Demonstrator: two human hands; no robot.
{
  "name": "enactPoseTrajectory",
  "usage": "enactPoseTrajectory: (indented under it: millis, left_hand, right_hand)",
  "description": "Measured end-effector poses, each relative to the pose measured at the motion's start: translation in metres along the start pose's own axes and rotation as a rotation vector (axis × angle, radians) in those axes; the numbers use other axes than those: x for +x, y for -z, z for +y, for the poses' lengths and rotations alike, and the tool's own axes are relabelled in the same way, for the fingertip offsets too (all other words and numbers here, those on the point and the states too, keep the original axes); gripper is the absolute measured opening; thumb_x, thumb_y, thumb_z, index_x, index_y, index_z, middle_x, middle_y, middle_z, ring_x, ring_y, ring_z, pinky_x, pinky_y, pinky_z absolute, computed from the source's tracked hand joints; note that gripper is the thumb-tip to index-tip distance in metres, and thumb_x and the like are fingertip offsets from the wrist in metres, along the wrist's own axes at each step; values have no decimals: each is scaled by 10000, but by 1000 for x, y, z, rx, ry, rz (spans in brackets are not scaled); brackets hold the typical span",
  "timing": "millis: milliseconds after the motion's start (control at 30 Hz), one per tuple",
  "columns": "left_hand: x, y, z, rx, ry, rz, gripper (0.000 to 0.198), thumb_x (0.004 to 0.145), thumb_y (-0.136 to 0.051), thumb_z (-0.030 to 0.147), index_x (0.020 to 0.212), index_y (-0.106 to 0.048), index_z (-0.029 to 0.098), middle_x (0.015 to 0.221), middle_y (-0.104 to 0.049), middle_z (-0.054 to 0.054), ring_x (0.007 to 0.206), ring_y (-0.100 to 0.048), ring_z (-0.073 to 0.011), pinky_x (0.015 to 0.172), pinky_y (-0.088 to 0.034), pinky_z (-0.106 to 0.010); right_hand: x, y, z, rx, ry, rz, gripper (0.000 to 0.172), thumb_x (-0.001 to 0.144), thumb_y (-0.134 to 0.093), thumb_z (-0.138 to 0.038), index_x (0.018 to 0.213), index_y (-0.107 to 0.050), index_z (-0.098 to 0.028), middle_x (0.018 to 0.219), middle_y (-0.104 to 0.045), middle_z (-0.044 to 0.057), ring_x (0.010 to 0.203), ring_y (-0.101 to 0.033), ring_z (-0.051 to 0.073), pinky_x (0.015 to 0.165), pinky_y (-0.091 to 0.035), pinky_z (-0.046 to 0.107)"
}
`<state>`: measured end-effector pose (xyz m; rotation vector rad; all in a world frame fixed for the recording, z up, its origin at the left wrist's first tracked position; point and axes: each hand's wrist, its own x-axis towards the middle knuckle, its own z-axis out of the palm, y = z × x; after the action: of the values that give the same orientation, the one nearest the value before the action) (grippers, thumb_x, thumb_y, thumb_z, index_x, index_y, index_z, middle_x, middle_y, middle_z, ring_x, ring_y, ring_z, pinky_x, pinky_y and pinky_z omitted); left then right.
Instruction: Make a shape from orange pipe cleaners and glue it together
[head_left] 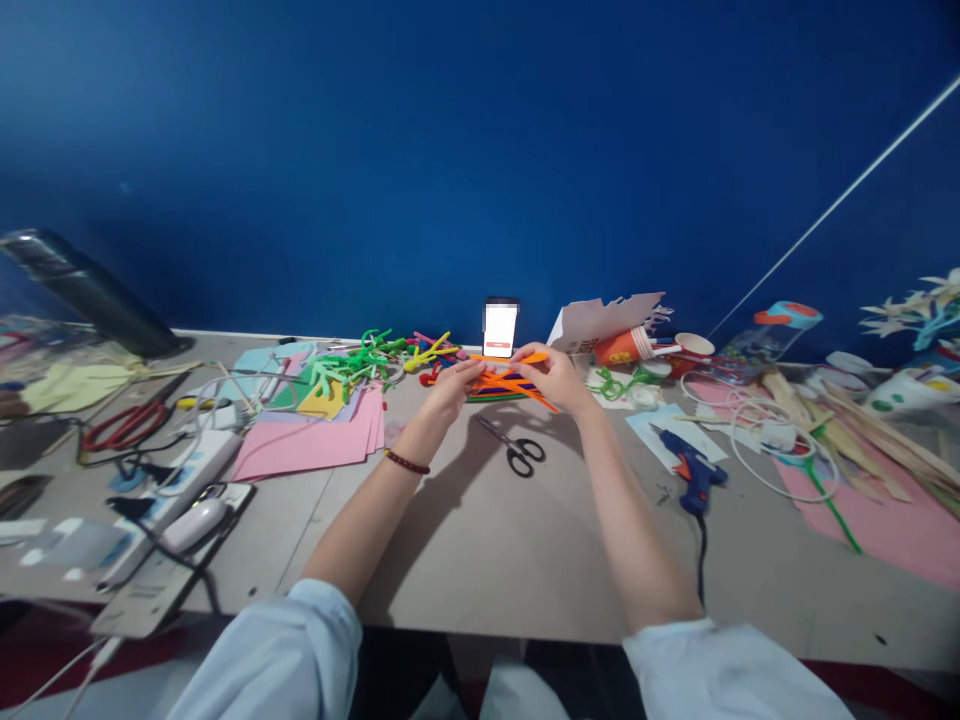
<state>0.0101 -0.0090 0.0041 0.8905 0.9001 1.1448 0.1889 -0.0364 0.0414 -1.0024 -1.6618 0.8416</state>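
Note:
Both my hands are raised over the back of the table, near a phone point(500, 328) propped against the wall. Several orange pipe cleaners point(541, 393) stretch between them, some crossing. My left hand point(452, 388) pinches their left side between thumb and fingers. At the other side, my right hand point(559, 380) has its fingers closed round the orange stems near the top. Behind and below lie more pipe cleaners in green and other colours, partly hidden by my hands. Scissors point(517, 447) with black handles rest on the table just below my hands.
Green pipe cleaners point(349, 370) are heaped on coloured paper, with pink sheets point(307, 435) at the left. A power strip point(176, 500) and cables lie farther left. A blue glue gun point(694, 470) rests at the right, near red paper cups point(626, 346) and looped white cable.

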Motion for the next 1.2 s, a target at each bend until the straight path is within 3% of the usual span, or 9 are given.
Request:
enactPoseTrajectory:
  millis: [167, 267, 433, 600, 667, 733, 867, 1067, 1200]
  left_hand:
    - [0, -3, -5, -120, 52, -32, 98, 690, -717, 200, 708, -684, 110, 747, -692, -61, 681, -623, -118, 635, -466, -212]
    - [-1, -5, -10, -127, 58, -6, 84, 692, -715, 178, 717, -682, 106, 747, -695, -67, 679, -630, -121, 598, -469, -199]
    - [-1, -7, -16, -130, 69, 25, 75, 718, -705, 167, 761, -675, 112, 751, -693, -66, 640, -628, -109, 560, -483, -192]
    - [-1, -11, -16, -177, 97, 105, 20, 746, -678, 115, 760, -664, 120, 751, -685, -51, 646, -624, -89, 597, -509, -184]
    - [-2, -12, -14, -205, 88, 115, 24, 749, -679, 111, 753, -659, 124, 746, -679, -39, 661, -626, -85, 622, -518, -181]
    - [-3, -14, -13, -218, 79, 104, 27, 751, -681, 108, 747, -656, 119, 733, -670, -33, 667, -628, -82, 628, -518, -170]
    - [-4, -16, -12, -246, 73, 91, 35, 748, -689, 104, 741, -655, 109, 718, -656, -27, 665, -624, -71, 649, -516, -159]
    - [-1, -13, -10, -272, 69, 128, 86, 707, -726, 119, 727, -642, 119, 712, -649, -15, 668, -620, -72, 693, -514, -189]
    - [0, -13, -12, -268, 125, 163, 169, 747, -714, 283, 766, -624, 141, 633, -610, 11, 527, -553, -54, 565, -463, -188]
  right_hand:
    - [0, 11, 8, -110, -51, -157, 127, 747, -639, -299, 787, -678, -184, 904, -687, 47, 885, -634, 195, 864, -475, 358]
    - [0, 13, 12, -83, -98, -150, 198, 742, -655, -293, 908, -701, -196, 1031, -686, 65, 966, -631, 207, 900, -473, 367]
    - [-1, 8, 13, 1, -171, -275, 320, 786, -630, -337, 1081, -675, -222, 1124, -676, 77, 1005, -637, 215, 881, -509, 367]
    - [-1, 6, 9, -104, -103, -227, 260, 844, -565, -337, 1042, -696, -233, 1102, -692, 58, 1031, -630, 202, 932, -486, 361]
    - [-1, 6, 10, -100, -144, -209, 269, 857, -542, -338, 1051, -696, -233, 1091, -696, 55, 966, -653, 194, 858, -525, 339]
    - [-1, 6, 12, -75, -231, -225, 302, 859, -536, -353, 1098, -678, -235, 1053, -704, 59, 808, -680, 176, 675, -560, 294]
    - [-1, 4, 15, -58, -302, -259, 351, 856, -541, -367, 1158, -651, -227, 765, -704, 40, 436, -547, 89, 378, -408, 201]
    - [1, 1, 22, 24, -313, -180, 348, 834, -566, -371, 1127, -660, -207, 570, -561, -33, 352, -348, 39, 351, -267, 190]
    - [2, 1, 27, 138, -324, -107, 379, 810, -600, -424, 1101, -654, -186, 589, -547, -25, 364, -318, 34, 359, -225, 197]
